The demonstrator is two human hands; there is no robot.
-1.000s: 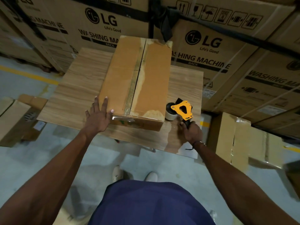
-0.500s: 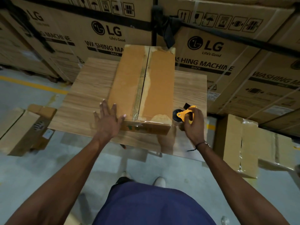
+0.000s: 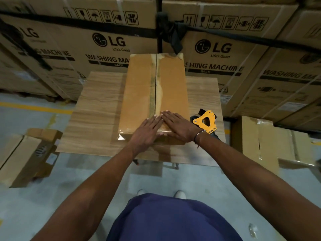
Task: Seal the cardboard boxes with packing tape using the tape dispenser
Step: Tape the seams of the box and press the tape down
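Both hands lie flat with fingers straight, left hand point(image 3: 147, 129) and right hand point(image 3: 175, 122) pressing the near end of the tall brown cardboard box point(image 3: 154, 94) on the wood-grain desk point(image 3: 97, 108); neither grip holds anything. The yellow-framed tape dispenser point(image 3: 205, 121) rests just right of the box. Uneven pressing could leave the clear tape wrinkled or lifting at the near edge.

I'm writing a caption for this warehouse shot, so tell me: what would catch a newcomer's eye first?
First, the two hands: the left hand and right hand lie flat side by side on the near end of the cardboard box, which stands on a wooden table. Next, the bright yellow tape dispenser lying on the table just right of the box. Behind it all rises a wall of big washing machine cartons.
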